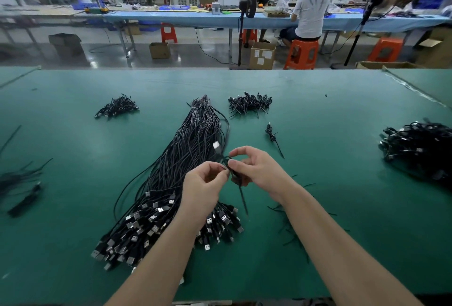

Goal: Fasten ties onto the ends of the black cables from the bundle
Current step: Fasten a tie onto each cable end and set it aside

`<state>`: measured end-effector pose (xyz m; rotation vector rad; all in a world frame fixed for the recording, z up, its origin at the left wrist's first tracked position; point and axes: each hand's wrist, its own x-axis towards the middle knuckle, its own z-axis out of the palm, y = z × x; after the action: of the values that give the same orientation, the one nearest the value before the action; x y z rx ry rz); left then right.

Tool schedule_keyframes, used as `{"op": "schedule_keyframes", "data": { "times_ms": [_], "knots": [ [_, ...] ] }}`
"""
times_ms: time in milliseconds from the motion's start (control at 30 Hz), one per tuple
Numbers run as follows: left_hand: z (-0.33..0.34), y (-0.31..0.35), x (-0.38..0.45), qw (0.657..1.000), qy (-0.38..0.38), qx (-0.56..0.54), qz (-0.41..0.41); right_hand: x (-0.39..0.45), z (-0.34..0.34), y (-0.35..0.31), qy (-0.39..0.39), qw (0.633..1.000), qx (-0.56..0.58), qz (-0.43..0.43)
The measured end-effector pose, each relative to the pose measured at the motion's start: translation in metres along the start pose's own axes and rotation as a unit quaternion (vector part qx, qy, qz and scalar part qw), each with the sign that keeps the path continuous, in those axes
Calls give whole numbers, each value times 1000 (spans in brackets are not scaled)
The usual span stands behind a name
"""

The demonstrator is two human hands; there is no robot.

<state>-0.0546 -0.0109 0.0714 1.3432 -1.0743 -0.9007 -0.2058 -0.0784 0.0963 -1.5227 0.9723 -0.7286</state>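
Note:
A big bundle of black cables (186,154) lies on the green table (330,159), bound at its far end, with several silver USB plugs fanned out at the near end. Above the bundle, my left hand (204,184) and my right hand (259,171) meet and pinch one coiled black cable (223,154) between them. A black tie (243,198) hangs down from that coil, its tail pointing toward me. The cable's silver plug sticks up just above my fingers.
A single tied cable (272,135) lies right of the bundle. Small heaps of tied cables sit at the back left (117,107) and back centre (249,104), a large heap at the far right (420,149). Loose ties (293,230) lie under my right forearm, more at the left edge (17,178).

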Motion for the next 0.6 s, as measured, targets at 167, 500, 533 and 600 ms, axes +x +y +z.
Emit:
{"op": "schedule_keyframes", "data": {
  "times_ms": [167,500,533,600],
  "knots": [
    [0,-5,-8,920,30,253,297,2,2,-4,-13,991,97,92],
    [-5,-6,1,993,0,113,40,-6,-3,1,-64,994,-83,3],
    [-8,-5,4,992,-21,125,29,-7,-6,2,-57,986,-152,-26],
    [-12,-4,8,983,-67,173,15,-9,-9,6,-44,959,-266,-85]
  ]
}}
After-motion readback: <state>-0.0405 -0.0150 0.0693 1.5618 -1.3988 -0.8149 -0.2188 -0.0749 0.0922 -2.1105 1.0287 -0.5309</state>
